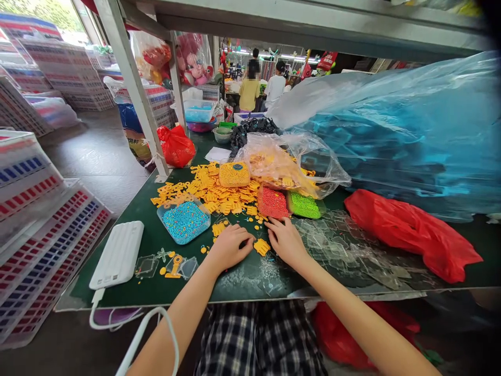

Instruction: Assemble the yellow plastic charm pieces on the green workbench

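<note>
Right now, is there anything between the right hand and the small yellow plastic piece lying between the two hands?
Nothing visible. The yellow piece lies on the green table just left of the right hand, whose fingers almost touch it. The left hand rests on its other side.

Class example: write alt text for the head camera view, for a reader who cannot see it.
Two bare hands, left hand and right hand, rest on a green table either side of a small yellow plastic piece. Behind lie yellow pieces and trays of blue beads, red beads and green beads.
</note>
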Demonstrator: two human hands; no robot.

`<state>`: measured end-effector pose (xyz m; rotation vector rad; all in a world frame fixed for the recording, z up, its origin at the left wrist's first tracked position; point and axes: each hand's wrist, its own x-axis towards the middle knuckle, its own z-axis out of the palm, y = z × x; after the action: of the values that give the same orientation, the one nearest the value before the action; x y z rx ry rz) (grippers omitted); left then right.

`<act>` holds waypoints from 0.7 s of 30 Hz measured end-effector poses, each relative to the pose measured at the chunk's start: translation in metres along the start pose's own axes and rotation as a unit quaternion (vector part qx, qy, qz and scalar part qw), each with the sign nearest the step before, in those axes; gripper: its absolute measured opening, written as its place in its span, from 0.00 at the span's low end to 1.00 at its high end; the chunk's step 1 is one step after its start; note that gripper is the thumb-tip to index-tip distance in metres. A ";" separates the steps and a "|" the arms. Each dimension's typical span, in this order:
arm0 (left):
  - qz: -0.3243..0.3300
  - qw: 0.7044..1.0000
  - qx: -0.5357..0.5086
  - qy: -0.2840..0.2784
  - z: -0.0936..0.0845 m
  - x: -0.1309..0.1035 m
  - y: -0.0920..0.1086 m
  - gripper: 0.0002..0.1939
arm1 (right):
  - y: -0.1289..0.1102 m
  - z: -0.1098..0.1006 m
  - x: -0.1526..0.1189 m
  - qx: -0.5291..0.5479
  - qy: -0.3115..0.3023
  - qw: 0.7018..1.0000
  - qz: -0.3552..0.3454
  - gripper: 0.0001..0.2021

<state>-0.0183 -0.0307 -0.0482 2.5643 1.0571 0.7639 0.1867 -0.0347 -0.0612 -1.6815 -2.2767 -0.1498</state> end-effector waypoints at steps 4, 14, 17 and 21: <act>-0.005 1.000 0.013 -0.015 0.000 0.002 -0.002 0.11 | -0.004 -0.001 0.006 -0.032 -0.006 0.999 0.001 0.19; -0.004 0.999 0.026 -0.031 0.001 0.003 -0.003 0.11 | -0.005 0.004 0.009 -0.068 -0.011 0.998 -0.010 0.17; 0.000 0.999 0.026 -0.018 0.000 0.005 -0.003 0.11 | -0.006 0.006 0.005 -0.084 -0.007 0.996 -0.009 0.18; 0.001 0.999 0.032 0.006 0.000 0.005 -0.007 0.11 | -0.010 0.007 -0.001 -0.090 -0.004 0.996 0.010 0.21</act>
<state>-0.0196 -0.0221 -0.0495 2.6179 1.0989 0.7601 0.1763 -0.0368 -0.0676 -1.7941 -2.3105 -0.3533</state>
